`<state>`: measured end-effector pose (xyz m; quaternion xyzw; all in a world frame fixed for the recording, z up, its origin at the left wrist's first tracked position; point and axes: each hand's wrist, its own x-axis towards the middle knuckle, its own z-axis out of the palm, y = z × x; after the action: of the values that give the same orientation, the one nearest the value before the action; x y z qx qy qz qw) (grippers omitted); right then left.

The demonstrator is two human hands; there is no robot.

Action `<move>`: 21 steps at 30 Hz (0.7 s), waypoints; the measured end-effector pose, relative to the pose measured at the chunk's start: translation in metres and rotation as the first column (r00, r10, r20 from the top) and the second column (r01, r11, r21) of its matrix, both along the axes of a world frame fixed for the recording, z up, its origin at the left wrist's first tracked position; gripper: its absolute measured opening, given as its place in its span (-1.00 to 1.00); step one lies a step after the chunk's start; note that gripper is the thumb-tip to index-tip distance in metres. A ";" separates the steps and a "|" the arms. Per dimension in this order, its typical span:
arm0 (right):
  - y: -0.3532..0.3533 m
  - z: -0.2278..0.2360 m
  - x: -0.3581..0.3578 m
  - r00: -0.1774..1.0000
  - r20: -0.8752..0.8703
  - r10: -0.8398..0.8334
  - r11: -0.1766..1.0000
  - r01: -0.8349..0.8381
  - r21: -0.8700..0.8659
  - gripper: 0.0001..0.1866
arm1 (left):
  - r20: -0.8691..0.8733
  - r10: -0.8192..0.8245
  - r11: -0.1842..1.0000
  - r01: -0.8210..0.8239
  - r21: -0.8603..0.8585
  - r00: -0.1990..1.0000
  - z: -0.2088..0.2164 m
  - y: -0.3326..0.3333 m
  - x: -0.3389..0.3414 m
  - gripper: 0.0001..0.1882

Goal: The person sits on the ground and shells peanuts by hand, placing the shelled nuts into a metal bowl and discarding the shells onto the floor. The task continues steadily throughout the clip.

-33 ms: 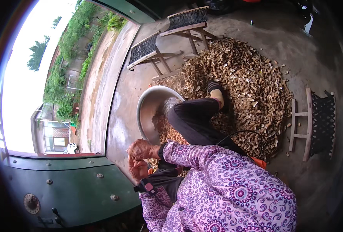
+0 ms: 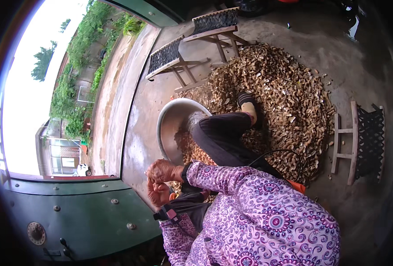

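My right hand (image 2: 164, 171), with a dark band at its wrist, is closed and bent over my left hand. My left hand (image 2: 157, 194), below it in the picture, wears a dark strap with a pink device at the wrist. Its fingers are curled up against the right hand's fingertips. Whatever lies between the fingers is hidden or too small to name. Close to the hands stands a large metal basin (image 2: 163, 128), partly covered by my dark-trousered leg (image 2: 225, 133). Shelled peanuts (image 2: 195, 152) in a pinkish-brown heap lie in it.
A broad pile of peanuts and shells (image 2: 289, 102) spreads around my foot. Two folding stools (image 2: 167, 57) stand beyond it, another stool (image 2: 368, 144) at the right. A green metal door (image 2: 85, 217) is close by the hands. An orange item (image 2: 297, 186) lies beside my leg.
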<state>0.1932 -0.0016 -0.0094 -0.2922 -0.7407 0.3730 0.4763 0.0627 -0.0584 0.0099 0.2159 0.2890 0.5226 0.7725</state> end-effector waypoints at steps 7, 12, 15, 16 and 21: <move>0.011 -0.011 -0.001 0.997 -0.022 0.069 0.988 -0.065 0.140 -0.74 | -0.193 0.046 0.998 -0.037 0.049 0.980 -0.004 0.005 -0.002 -0.76; 0.015 -0.019 -0.003 0.999 -0.009 0.035 0.984 -0.033 0.175 -0.74 | -0.071 0.053 0.999 -0.052 0.011 0.996 -0.009 0.007 0.005 -0.79; 0.017 -0.026 -0.008 0.996 -0.079 0.030 0.992 -0.019 0.128 -0.71 | -0.049 0.118 0.992 -0.120 -0.032 0.992 -0.009 0.007 0.016 -0.78; 0.019 -0.027 -0.008 1.000 0.010 -0.003 0.986 0.001 0.169 -0.71 | -0.046 0.119 0.992 -0.120 -0.031 0.992 -0.012 0.008 0.015 -0.78; 0.015 -0.019 0.002 0.998 0.042 -0.039 0.985 0.031 0.173 -0.70 | 0.079 0.079 0.996 -0.081 0.021 0.994 -0.028 0.012 0.005 -0.75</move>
<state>0.1957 0.0132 -0.0288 -0.2714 -0.7755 0.2926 0.4893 0.0672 -0.0462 -0.0178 0.1931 0.2607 0.5646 0.7589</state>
